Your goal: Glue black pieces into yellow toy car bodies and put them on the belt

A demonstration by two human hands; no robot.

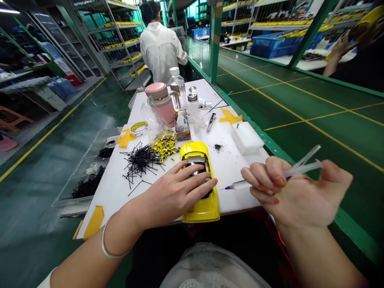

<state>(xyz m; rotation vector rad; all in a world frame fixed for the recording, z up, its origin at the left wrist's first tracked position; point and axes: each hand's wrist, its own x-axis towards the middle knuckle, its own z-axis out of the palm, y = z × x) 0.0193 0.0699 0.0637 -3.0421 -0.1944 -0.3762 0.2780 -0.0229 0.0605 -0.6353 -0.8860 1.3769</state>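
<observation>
A syringe [241, 184] is clasped in the right hand's [295, 190] curled fingers, its needle end turned toward the yellow car body [201, 212] at the table's [115, 190] near edge. Over that body, the left hand [174, 194] is laid, fingers spread; whether it is gripped cannot be told. A dark insert [200, 159] looks already fitted; beyond, black stems [141, 160] and yellow-and-black pieces [165, 146] are left loose, heaped, apparently unfitted.

factory workshop: metal racks [115, 27] of yellow parts [129, 60], blue bin [270, 47], parts-strewn worktable [114, 188]
</observation>
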